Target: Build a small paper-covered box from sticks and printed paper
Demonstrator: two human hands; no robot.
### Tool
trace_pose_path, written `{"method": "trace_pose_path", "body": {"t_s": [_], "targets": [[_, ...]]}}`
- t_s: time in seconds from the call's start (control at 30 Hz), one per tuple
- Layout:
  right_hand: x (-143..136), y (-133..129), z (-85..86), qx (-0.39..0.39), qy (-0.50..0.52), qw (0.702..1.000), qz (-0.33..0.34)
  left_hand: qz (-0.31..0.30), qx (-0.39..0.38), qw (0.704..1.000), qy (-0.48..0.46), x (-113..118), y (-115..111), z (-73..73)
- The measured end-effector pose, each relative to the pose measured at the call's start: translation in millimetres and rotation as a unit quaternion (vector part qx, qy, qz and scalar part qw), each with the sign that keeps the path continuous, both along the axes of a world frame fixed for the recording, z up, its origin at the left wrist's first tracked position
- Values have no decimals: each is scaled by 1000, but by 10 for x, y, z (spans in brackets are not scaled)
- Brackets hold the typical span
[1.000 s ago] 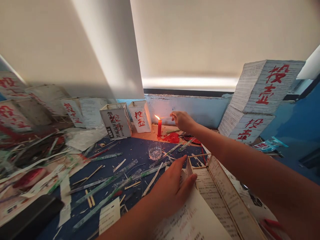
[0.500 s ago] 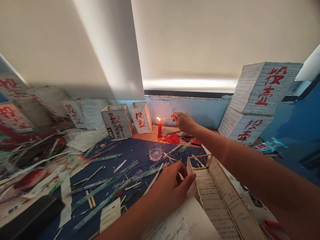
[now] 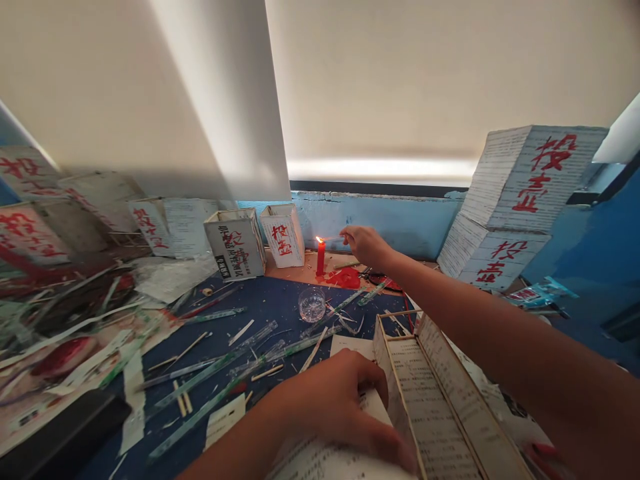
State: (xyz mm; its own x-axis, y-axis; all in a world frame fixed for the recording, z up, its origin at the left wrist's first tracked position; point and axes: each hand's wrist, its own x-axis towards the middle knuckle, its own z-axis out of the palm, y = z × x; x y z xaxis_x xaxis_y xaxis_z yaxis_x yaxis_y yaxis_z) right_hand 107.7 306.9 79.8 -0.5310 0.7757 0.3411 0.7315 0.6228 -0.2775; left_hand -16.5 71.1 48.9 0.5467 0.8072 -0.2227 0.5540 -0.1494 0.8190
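A thin pale stick (image 3: 331, 238) is pinched in the fingers of my right hand (image 3: 366, 244). Its far tip is at the flame of a lit red candle (image 3: 321, 259), which stands upright near the wall. My left hand (image 3: 335, 400) lies over a printed paper sheet (image 3: 345, 345), fingers curled across it and thumb apart, slightly blurred; its grip on the sheet is partly hidden. Just right of this hand is a long open box frame (image 3: 433, 407) with stick edges and printed paper walls, passing partly under my right forearm.
A small clear dish (image 3: 311, 305) sits before the candle, with red wax (image 3: 345, 276) beside it. Clear and green plastic strips (image 3: 210, 380) litter the blue tabletop. Paper boxes with red characters stand left (image 3: 235, 243) and are stacked right (image 3: 520, 193). A black object (image 3: 65, 433) is lower left.
My left hand has moved down, its thumb swinging lower, and the paper sheet now shows beyond the fingers. My right hand keeps the stick at the flame, nearly unmoved.
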Motion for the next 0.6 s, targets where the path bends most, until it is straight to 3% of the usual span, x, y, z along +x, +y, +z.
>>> {"method": "trace_pose_path", "body": {"t_s": [0.13,0.3,0.43,0.6], "targets": [[-7,8,-6,0,1,1000,-2,-34,4,997,72,-14,8,6],[-15,-11,8,-1,4,1000,-2,-67,94,983,143,30,11,-60],[-26,-25,19,-4,5,1000,-4,-44,143,971,188,49,61,-145],[-36,-22,12,-3,5,1000,-8,5,171,971,166,17,158,-221]]}}
